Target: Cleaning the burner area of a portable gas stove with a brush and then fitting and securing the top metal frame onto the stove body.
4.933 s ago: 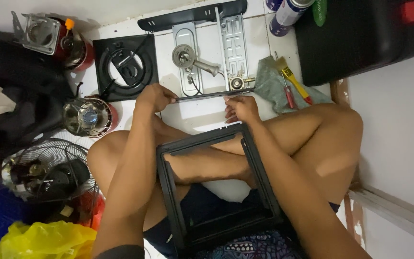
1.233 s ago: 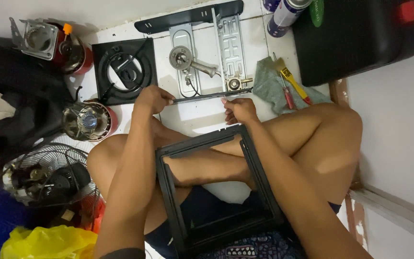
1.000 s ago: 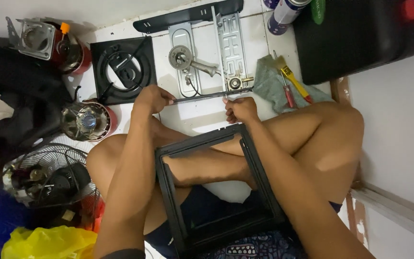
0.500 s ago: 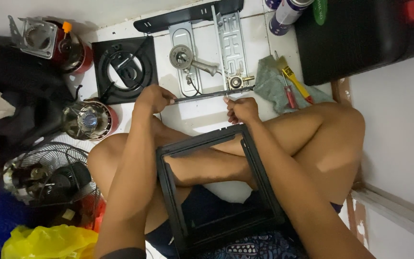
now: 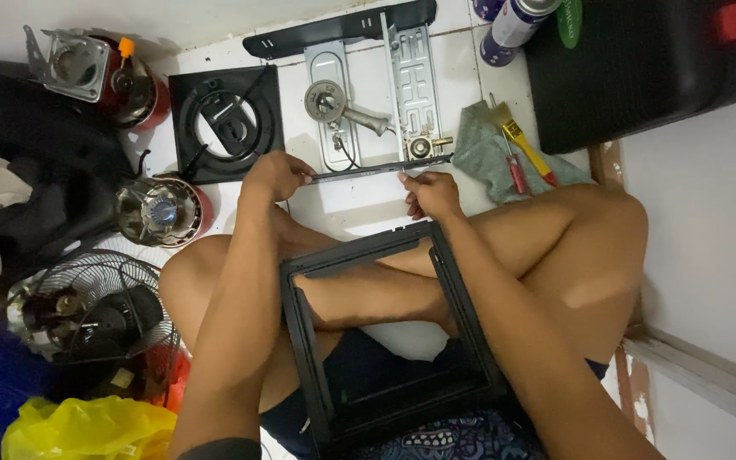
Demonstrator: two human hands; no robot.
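I sit cross-legged on a white floor with a black rectangular frame (image 5: 462, 315) resting over my legs. My left hand (image 5: 276, 175) pinches the left end of a thin dark metal strip (image 5: 368, 169), held level just above the floor. My right hand (image 5: 430, 192) holds the strip near its right part, fingers curled under it. Just beyond the strip lies a dismantled gas stove: a silver base plate with a burner and pipe (image 5: 338, 106), a perforated metal panel (image 5: 419, 77) and a long black bar (image 5: 342, 25).
A black square burner plate (image 5: 225, 123) lies at the left. Two small red camping stoves (image 5: 162, 211) (image 5: 121, 72), a fan cage (image 5: 87, 307) and a yellow bag (image 5: 87, 430) crowd the left. A grey cloth with a brush and screwdriver (image 5: 513, 158), spray cans (image 5: 513, 21) and a black case (image 5: 641, 68) sit at the right.
Both hands have stayed on the metal strip; its right end has lifted slightly away from the stove's valve. Little else has moved.
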